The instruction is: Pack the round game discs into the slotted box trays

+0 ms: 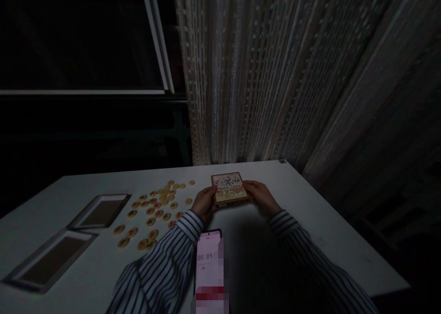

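Note:
Between my two hands is a Chinese chess box [230, 188], brown-edged with dark lettering on its top. My left hand [205, 203] grips its left side, thumb on the top face. On the opposite side my right hand [262, 198] grips the right edge, its thumb near the upper right corner. The fingers under the box are hidden. Several round wooden chess pieces [158, 205] with red or dark marks lie scattered to the left of my left hand. Some lie partly behind my left sleeve.
On the white table [275, 176], a lit phone [208, 270] showing a timer lies between my forearms. Two shallow open trays, one farther back [99, 210] and one nearer [51, 259], rest at the left. A bead-like curtain [255, 75] hangs behind the table. The room is dark.

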{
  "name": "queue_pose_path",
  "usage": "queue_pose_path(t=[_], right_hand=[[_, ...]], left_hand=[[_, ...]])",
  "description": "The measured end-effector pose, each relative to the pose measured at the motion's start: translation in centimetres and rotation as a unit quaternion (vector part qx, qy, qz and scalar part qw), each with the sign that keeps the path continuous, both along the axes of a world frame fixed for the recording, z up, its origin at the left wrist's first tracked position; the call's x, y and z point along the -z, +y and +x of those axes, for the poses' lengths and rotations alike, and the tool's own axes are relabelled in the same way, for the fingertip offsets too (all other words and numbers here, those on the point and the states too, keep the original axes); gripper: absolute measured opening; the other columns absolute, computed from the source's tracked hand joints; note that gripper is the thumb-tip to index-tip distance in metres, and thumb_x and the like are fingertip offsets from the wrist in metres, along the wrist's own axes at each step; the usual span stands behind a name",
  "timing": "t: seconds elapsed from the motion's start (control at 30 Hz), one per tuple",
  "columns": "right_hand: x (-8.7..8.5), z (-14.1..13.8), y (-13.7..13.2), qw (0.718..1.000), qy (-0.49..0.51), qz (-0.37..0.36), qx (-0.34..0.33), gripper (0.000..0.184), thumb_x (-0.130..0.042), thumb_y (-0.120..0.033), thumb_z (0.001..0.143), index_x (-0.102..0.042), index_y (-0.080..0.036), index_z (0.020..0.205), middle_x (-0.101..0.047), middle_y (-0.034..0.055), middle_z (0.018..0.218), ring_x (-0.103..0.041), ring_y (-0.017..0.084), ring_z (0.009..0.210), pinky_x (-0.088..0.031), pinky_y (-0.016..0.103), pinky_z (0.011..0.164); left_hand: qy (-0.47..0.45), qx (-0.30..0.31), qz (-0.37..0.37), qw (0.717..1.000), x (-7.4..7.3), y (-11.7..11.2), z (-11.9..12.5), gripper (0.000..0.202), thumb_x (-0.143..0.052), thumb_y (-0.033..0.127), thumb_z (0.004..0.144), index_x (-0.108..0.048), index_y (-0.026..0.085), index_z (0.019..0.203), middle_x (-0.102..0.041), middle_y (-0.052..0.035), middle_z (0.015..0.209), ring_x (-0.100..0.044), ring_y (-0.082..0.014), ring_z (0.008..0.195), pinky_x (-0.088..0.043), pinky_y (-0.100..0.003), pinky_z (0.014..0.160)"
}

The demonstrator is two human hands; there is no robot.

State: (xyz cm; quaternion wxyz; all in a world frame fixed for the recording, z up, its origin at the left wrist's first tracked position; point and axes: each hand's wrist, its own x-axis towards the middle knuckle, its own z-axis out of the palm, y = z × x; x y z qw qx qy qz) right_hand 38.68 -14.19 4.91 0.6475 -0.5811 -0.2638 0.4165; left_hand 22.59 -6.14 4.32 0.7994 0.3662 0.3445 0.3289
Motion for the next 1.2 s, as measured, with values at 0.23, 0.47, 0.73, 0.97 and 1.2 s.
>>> queue_pose_path(t=[0.23,0.47,0.73,0.97,1.2], right_hand=[[-0.3,2.5,-0.6,1.000,0.021,0.007,-0.004,0.016,-0.061,-0.014,0.070,-0.064,-0.011,0.085,-0.071,0.0062,0.074,-0.065,0.015,0.066,-0.053,0.025,0.065],[-0.1,5.0,-1.1,1.000,0.025,0.000,-0.003,0.016,-0.061,-0.015,0.071,-0.065,-0.011,0.085,-0.071,0.0075,0.076,-0.065,0.016,0.066,-0.053,0.028,0.069],[0.8,8.1,-1.5,1.000,0.010,0.004,-0.001,0.016,-0.060,-0.015,0.071,-0.066,-0.010,0.086,-0.071,0.0074,0.079,-0.065,0.015,0.067,-0.052,0.029,0.072],[1.4,10.4,-2.1,1.000,-0.012,-0.016,0.018,0.014,-0.061,-0.017,0.069,-0.066,-0.010,0.080,-0.070,0.0065,0.071,-0.064,0.015,0.062,-0.052,0.028,0.068],[2.2,12.5,-2.2,0.998,-0.040,-0.030,0.035,0.014,-0.062,-0.019,0.066,-0.064,-0.011,0.077,-0.069,0.0054,0.067,-0.064,0.017,0.063,-0.052,0.030,0.067]], left_hand=[[0.067,0.018,0.002,0.998,-1.5,-0.2,2.5,0.020,-0.050,0.017,0.083,-0.060,0.006,0.096,-0.070,-0.0138,0.079,-0.067,-0.0174,0.063,-0.051,-0.021,0.045],[0.104,0.033,0.016,0.994,-1.7,0.3,5.3,0.020,-0.055,0.020,0.080,-0.063,0.006,0.091,-0.070,-0.0133,0.078,-0.067,-0.0173,0.065,-0.053,-0.023,0.052],[0.139,0.060,0.021,0.988,-0.9,0.8,8.0,0.013,-0.057,0.017,0.078,-0.063,0.006,0.079,-0.069,-0.0117,0.068,-0.065,-0.0181,0.058,-0.052,-0.026,0.050],[0.164,0.050,0.046,0.984,0.7,1.2,10.8,0.011,-0.063,0.015,0.072,-0.060,0.008,0.081,-0.064,-0.0051,0.056,-0.061,-0.0150,0.049,-0.052,-0.026,0.050],[0.186,0.004,0.075,0.980,2.4,1.4,13.3,0.031,-0.071,0.015,0.064,-0.056,0.010,0.090,-0.061,-0.0006,0.052,-0.060,-0.0147,0.046,-0.051,-0.028,0.050]])
